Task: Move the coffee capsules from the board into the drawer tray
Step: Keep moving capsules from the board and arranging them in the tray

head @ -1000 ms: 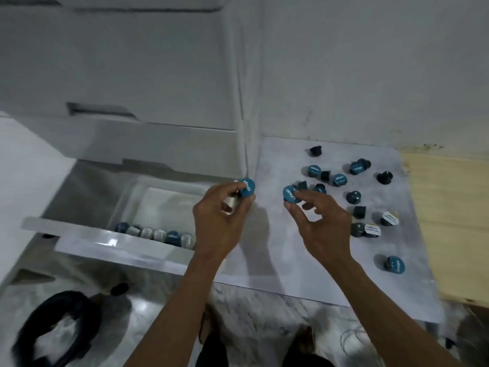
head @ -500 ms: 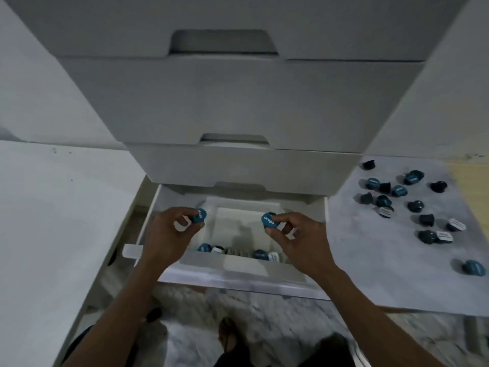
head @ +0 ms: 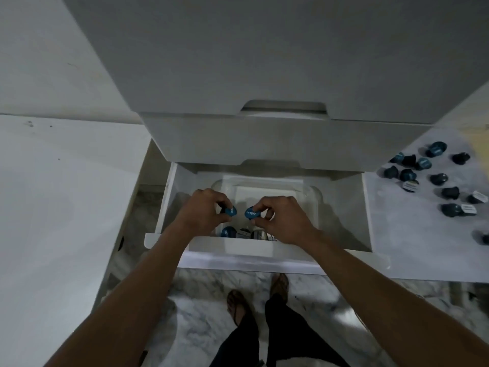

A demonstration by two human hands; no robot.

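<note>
Several capsules (head: 436, 178) dot marble board (head: 412, 250); marble floor (head: 201, 324).

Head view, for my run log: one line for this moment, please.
left hand: pinches blue capsule | right hand: pinches blue capsule | both over drawer tray | more capsules on board

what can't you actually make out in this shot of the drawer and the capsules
Head view only:
- Row of capsules in the tray: the drawer's front wall and both hands hide part of it, so no count.
- Bodies of the two held capsules: left hand and right hand cover all but the blue lids.
- Board: cut off by the right edge, so capsules left are uncountable.
- Lid print: too small to read.
</note>
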